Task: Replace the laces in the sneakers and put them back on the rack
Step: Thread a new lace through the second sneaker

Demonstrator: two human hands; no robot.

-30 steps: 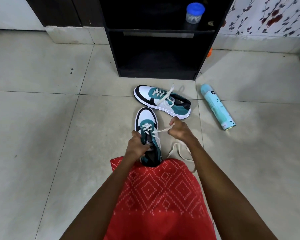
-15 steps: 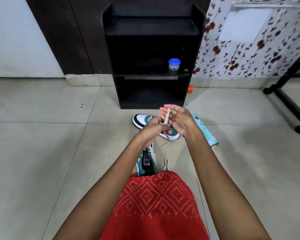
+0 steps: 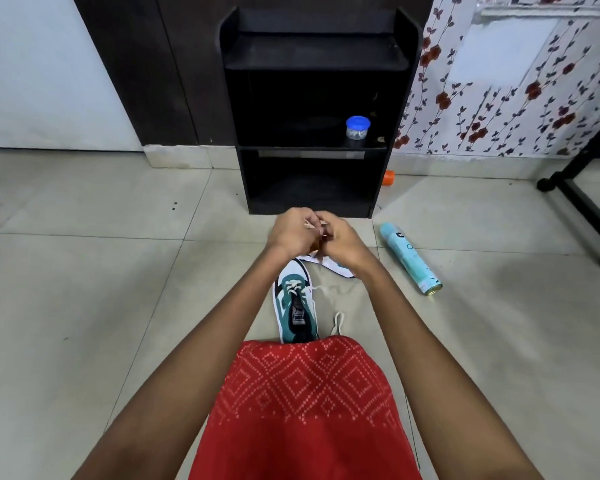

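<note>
Now that the left hand (image 3: 292, 233) and right hand (image 3: 341, 242) are raised off the sneaker (image 3: 294, 308), left on the floor (image 3: 84, 306), the lace (image 3: 313, 224) end is pinched in both grips; lacing is judged unfinished.

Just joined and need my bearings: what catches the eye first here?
The left hand and right hand meet mid-frame, pinching a white lace above a teal-and-white sneaker on the tiled floor. Behind them stands a black rack holding a blue-lidded jar; a pale spray can lies to the right.
</note>
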